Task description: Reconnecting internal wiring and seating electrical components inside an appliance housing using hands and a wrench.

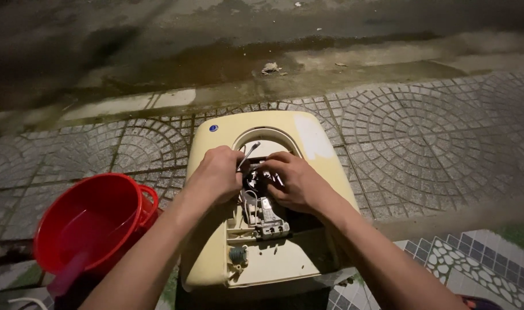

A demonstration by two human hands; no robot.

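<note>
Outside, on the patterned pavement, I watched from the head view as both hands worked inside a cream plastic appliance housing (256,229) that lay flat on its back, its rounded corners and oval opening facing up. A red plastic bucket (92,224) stood just beside the housing on the left, close under the left forearm, and it crowded that side. To the right the paving tiles (423,143), grey stone set in fan-shaped arcs, lay open, with room there for an elbow to swing. Beyond the housing's far edge ran a concrete kerb (158,103) and then dark, wet-looking road (216,34), with a small scrap of litter (270,68) on it. At the near right corner the tiles changed to a pebble-pattern mosaic (474,264).

My left hand (219,175) was curled shut around a thin metal tool (247,154) whose tip stuck up past the knuckles. My right hand (293,181) had its fingers bent narrow and pressed down on a dark round part (257,179) in the opening; whether it truly gripped it I could not tell. Below the hands sat white wires (249,205) and a grey metal bracket (270,221), then a small greenish coil (237,254) near the housing's lower edge
</note>
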